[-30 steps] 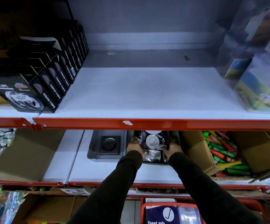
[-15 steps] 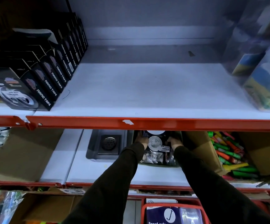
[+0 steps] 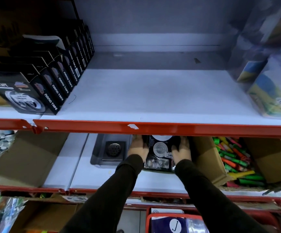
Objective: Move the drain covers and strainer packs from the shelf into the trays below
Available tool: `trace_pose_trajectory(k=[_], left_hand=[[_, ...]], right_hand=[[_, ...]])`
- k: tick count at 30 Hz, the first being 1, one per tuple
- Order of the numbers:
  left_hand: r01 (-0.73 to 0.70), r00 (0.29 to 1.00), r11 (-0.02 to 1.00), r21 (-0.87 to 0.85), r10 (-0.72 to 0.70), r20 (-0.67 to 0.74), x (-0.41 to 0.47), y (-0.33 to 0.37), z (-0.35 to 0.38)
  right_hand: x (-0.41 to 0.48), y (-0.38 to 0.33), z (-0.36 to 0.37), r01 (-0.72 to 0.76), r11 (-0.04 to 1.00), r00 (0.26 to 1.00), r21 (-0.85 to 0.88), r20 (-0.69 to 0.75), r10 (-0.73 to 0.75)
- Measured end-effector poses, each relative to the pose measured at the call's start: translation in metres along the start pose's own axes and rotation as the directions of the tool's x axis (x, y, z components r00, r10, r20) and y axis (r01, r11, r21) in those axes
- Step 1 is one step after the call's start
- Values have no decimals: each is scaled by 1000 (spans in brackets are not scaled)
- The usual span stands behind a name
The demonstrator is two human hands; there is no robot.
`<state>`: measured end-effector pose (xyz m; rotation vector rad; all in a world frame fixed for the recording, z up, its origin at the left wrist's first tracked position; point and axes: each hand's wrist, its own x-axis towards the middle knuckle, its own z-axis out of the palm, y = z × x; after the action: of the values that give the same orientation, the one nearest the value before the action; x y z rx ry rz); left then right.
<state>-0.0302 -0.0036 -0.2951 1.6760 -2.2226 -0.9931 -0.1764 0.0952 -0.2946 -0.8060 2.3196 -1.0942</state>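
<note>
Below the bare white upper shelf (image 3: 153, 98), I see both hands (image 3: 138, 148) (image 3: 181, 151) clasping the black strainer packs (image 3: 159, 150) into the tray; next, I'd release.

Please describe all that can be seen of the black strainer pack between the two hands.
The strainer pack is a flat pack, black and glossy, probably plastic film. Its face shows a round white perforated strainer, a white price sticker at the right and small pictures lower down. Its upper edge is hidden behind the red shelf rail. It lies on the lower shelf, right of the grey tray with the drain cover. The left hand and right hand press its two sides.
</note>
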Motion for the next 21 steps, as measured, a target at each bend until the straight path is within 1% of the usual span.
trace_pose_trajectory(k=[1, 2, 3, 4, 5, 6, 7, 8, 10, 12, 16, 21], left_hand=[[-16, 997, 997, 70, 21, -75, -3, -10, -6], [-3, 991, 995, 103, 16, -131, -7, -21, -13], [35, 987, 988, 148, -12, -158, -9, -32, -17], [91, 988, 971, 220, -60, -144, -12, -43, -22], [151, 987, 939, 308, -128, -96, -19, -53, -25], [189, 981, 899, 395, -192, -32, -24, -61, -25], [196, 971, 863, 465, -236, 29, -33, -69, -24], [174, 965, 835, 522, -250, 79, -42, -75, -23], [80, 972, 787, 612, -198, 128, -58, -82, -19], [12, 981, 768, 640, -133, 140, -70, -82, -15], [-8, 984, 795, 606, -101, 145, -94, -78, -10], [-23, 986, 777, 630, -85, 141, -122, -79, -2]], right_hand=[[-7, -1, 0, 100, 987, 995, -124, 19, -98], [-14, -1, 1, 172, 955, 984, -242, 81, -157], [-22, 0, 4, 236, 907, 968, -348, 170, -187], [-30, 0, 7, 306, 852, 941, -425, 272, -203], [-40, 1, 9, 383, 794, 905, -472, 365, -219], [-48, 2, 11, 438, 759, 871, -481, 435, -227], [-58, 4, 12, 464, 752, 847, -467, 483, -223], [-66, 6, 13, 470, 759, 833, -451, 511, -213], [-80, 10, 13, 479, 748, 824, -460, 528, -203], [-90, 15, 11, 497, 705, 820, -505, 540, -191], [-109, 22, 9, 524, 664, 811, -534, 550, -198], [-136, 26, 7, 518, 647, 824, -560, 530, -201]])
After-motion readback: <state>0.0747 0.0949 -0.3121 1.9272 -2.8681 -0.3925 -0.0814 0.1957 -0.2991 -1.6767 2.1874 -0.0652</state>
